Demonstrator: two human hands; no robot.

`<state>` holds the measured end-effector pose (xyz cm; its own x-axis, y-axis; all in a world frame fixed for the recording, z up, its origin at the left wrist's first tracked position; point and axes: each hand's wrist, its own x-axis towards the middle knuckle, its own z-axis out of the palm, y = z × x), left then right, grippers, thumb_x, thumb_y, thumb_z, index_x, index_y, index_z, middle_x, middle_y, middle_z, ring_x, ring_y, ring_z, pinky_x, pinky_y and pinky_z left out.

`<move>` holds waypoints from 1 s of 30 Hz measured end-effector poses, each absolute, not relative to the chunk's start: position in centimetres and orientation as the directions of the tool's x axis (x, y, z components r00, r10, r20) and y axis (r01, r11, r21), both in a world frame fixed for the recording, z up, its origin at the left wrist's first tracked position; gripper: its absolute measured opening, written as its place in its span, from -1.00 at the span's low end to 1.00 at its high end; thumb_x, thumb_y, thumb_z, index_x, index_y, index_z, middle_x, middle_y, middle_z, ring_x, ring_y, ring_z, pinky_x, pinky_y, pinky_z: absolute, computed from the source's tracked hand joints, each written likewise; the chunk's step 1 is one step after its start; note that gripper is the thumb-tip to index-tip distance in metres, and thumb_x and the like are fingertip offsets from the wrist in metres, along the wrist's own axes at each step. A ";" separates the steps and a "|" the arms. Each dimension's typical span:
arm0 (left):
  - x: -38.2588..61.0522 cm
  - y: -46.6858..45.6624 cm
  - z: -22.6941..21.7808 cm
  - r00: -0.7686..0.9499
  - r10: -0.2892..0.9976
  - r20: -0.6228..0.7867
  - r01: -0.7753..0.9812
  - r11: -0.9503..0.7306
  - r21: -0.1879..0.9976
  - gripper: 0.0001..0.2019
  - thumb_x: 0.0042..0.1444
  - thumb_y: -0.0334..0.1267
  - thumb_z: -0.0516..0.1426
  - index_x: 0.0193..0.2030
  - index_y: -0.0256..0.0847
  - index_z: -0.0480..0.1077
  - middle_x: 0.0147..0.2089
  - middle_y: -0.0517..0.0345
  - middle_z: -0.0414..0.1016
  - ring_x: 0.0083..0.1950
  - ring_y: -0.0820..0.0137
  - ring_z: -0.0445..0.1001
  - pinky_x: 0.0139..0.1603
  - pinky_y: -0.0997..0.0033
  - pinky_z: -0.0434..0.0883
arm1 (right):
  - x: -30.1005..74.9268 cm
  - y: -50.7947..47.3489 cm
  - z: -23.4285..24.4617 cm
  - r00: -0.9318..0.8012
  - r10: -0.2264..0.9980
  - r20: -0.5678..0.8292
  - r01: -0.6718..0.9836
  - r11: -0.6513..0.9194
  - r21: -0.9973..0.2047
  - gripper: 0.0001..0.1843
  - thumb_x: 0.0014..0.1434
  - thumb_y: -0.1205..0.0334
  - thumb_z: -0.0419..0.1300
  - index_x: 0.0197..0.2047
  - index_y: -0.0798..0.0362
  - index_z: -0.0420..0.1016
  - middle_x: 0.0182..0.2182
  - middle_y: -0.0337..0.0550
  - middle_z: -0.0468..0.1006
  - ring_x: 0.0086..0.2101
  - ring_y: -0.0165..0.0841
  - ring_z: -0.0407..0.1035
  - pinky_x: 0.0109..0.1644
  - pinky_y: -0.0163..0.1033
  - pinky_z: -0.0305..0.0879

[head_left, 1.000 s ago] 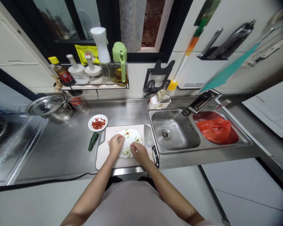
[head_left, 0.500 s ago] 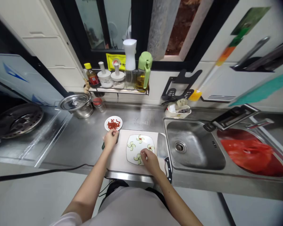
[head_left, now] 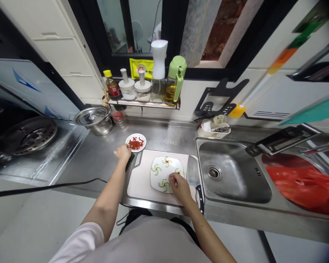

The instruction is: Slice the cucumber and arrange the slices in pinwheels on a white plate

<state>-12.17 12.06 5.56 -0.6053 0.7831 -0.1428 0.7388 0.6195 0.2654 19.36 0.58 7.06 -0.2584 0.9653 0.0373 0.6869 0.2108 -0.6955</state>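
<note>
Four little pinwheels of pale, green-edged slices [head_left: 164, 185] sit on the square plate [head_left: 167, 174], and two of them, the top and the right one, have red in the middle. The plate's on the cutting board [head_left: 138, 182], knife [head_left: 192, 170] along the board's right side, so I'd watch that blade with the right arm.

Left hand [head_left: 123, 152] is out at the near left edge of the small plate [head_left: 135, 134] of red bits [head_left: 135, 144], wrist over the dark green vegetable [head_left: 130, 160] on the worktop [head_left: 76, 160]. Imo light fingertips are the way to go with bits that small: take few, don't squash them, don't drag the dish, and lift clear so a sleeve or wrist doesn't nudge the slices.

Fingers, then: the left tips are right at the rim, but can't tell if they're parted or pinching anything. Right hand [head_left: 180, 185] has its fingers curled inward over the square plate, between the right and bottom pinwheels; no clue whether they're fully together, hold something or touch the plate.
</note>
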 end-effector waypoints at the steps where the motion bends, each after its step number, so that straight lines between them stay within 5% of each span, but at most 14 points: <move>1: -12.4 12.2 5.4 -0.597 0.790 -0.141 0.749 0.611 0.257 -0.79 0.09 -0.18 0.08 -0.20 -0.04 0.51 -0.07 -0.06 0.53 0.01 0.06 0.43 -0.01 0.04 0.18 | 19.4 0.6 7.1 -0.253 0.967 0.032 0.687 0.203 -0.698 -0.80 0.22 0.16 -0.01 -0.31 0.02 0.39 -0.54 -0.25 0.37 -0.45 -0.37 0.29 -0.37 -0.32 0.11; 10: -12.7 13.4 4.4 -0.560 0.819 -0.126 0.792 0.574 0.207 -0.76 0.11 -0.15 0.04 -0.25 -0.13 0.52 -0.11 -0.15 0.54 -0.02 0.03 0.44 -0.04 0.03 0.21 | 19.5 0.6 7.1 -0.243 0.969 0.033 0.701 0.199 -0.685 -0.80 0.21 0.17 -0.01 -0.31 0.01 0.40 -0.54 -0.25 0.38 -0.46 -0.37 0.29 -0.37 -0.31 0.12; 16: -13.1 13.2 4.5 -0.601 0.779 -0.179 0.717 0.625 0.309 -0.76 0.11 -0.08 0.06 -0.24 -0.07 0.51 -0.11 -0.08 0.55 -0.02 0.06 0.45 -0.03 0.05 0.22 | 19.5 0.7 7.4 -0.250 0.968 0.035 0.696 0.205 -0.689 -0.77 0.22 0.15 -0.03 -0.31 0.02 0.40 -0.53 -0.23 0.39 -0.45 -0.36 0.29 -0.38 -0.31 0.11; 23: -12.9 13.1 4.6 -0.562 0.811 -0.165 0.773 0.585 0.244 -0.82 0.01 -0.16 0.15 -0.27 -0.10 0.52 -0.04 -0.15 0.49 0.05 -0.02 0.38 -0.02 0.01 0.21 | 19.5 0.4 7.5 -0.248 0.968 0.039 0.699 0.207 -0.685 -0.79 0.21 0.17 -0.02 -0.34 0.02 0.39 -0.55 -0.25 0.37 -0.47 -0.38 0.28 -0.39 -0.32 0.10; 30: -13.2 13.3 4.8 -0.598 0.790 -0.135 0.702 0.598 0.386 -0.83 0.06 -0.20 0.11 -0.33 -0.20 0.50 -0.10 -0.20 0.51 0.03 -0.02 0.39 -0.02 0.01 0.24 | 20.0 -0.2 7.7 -0.251 0.967 0.038 0.707 0.210 -0.676 -0.79 0.21 0.18 -0.03 -0.34 0.01 0.39 -0.55 -0.26 0.38 -0.48 -0.38 0.28 -0.40 -0.33 0.09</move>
<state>-13.16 13.29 4.77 -0.5982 0.7899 -0.1352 0.7025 0.5980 0.3859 20.04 -0.17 7.66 -0.2512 0.9672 0.0377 0.7068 0.2099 -0.6756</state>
